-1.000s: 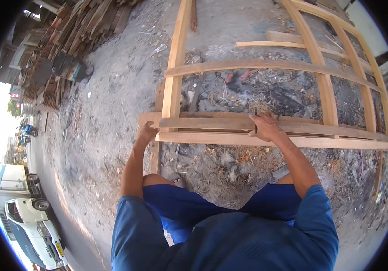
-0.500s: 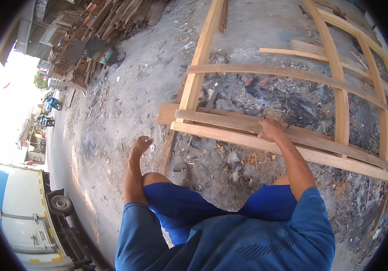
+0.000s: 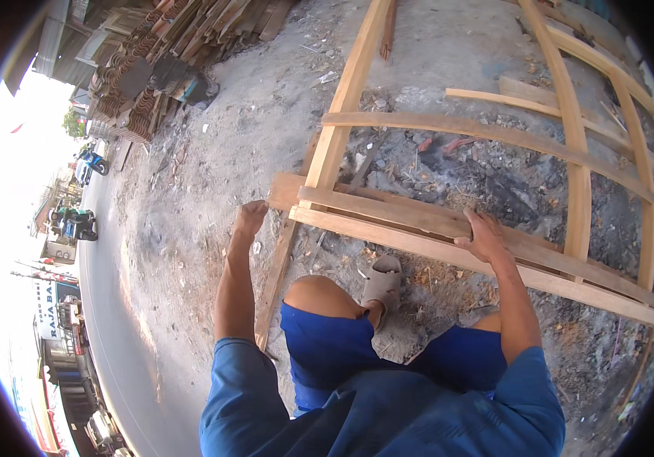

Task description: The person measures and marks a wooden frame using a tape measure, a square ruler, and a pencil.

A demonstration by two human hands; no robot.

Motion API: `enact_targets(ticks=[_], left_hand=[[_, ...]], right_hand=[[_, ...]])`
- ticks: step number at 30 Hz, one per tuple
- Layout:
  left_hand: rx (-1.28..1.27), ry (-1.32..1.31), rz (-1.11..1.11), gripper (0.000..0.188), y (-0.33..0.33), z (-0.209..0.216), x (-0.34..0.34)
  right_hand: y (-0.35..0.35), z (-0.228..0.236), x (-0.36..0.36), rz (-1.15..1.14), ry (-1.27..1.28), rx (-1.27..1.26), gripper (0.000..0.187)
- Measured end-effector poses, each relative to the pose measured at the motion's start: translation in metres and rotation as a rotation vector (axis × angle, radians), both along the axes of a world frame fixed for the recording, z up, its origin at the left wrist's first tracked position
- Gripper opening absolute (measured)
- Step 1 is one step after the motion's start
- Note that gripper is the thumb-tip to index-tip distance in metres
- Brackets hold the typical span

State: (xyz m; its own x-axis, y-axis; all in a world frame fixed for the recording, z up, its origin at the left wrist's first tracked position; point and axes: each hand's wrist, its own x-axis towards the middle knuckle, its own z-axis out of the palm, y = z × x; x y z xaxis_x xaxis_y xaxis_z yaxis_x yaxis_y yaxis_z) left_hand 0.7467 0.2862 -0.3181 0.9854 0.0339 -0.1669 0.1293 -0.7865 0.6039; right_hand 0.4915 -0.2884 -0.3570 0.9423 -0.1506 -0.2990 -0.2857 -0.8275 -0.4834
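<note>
In front of me a timber frame [image 3: 571,122] of pale beams lies over the ground. My left hand [image 3: 251,218] has its fingers closed just beside the left end of a brown board [image 3: 285,190]; what they hold, if anything, is hidden. That board lies partly under the frame's corner. My right hand [image 3: 484,238] rests over a thin plank [image 3: 388,204] along the near side, thumb and fingers apart. A pale near beam [image 3: 388,236] runs just below this plank, with a narrow gap between them. One crosspiece [image 3: 449,126] spans the frame farther off.
A loose narrow board [image 3: 285,263] lies on the ground left of my sandalled foot [image 3: 382,282]. Rubble and dark debris [image 3: 487,183] show through the frame. Stacked roof tiles and planks [image 3: 137,84] stand far left. Beyond the road [image 3: 114,305] edge are parked motorbikes [image 3: 76,223].
My left hand has moved up and right to the board's end. The right hand has slid right along the plank, its fingers loosened. My foot has stepped forward; the truck has left view.
</note>
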Motion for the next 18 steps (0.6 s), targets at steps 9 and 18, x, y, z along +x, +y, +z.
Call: enact_targets(ticks=[9, 18], left_hand=[[-0.492, 0.144, 0.04, 0.041, -0.035, -0.116, 0.063], [-0.571, 0.097, -0.005, 0.024, -0.064, -0.156, 0.071]], right_hand=[[-0.055, 0.0, -0.057, -0.186, 0.008, -0.06, 0.077], [-0.06, -0.006, -0.061, -0.217, -0.005, -0.112, 0.07]])
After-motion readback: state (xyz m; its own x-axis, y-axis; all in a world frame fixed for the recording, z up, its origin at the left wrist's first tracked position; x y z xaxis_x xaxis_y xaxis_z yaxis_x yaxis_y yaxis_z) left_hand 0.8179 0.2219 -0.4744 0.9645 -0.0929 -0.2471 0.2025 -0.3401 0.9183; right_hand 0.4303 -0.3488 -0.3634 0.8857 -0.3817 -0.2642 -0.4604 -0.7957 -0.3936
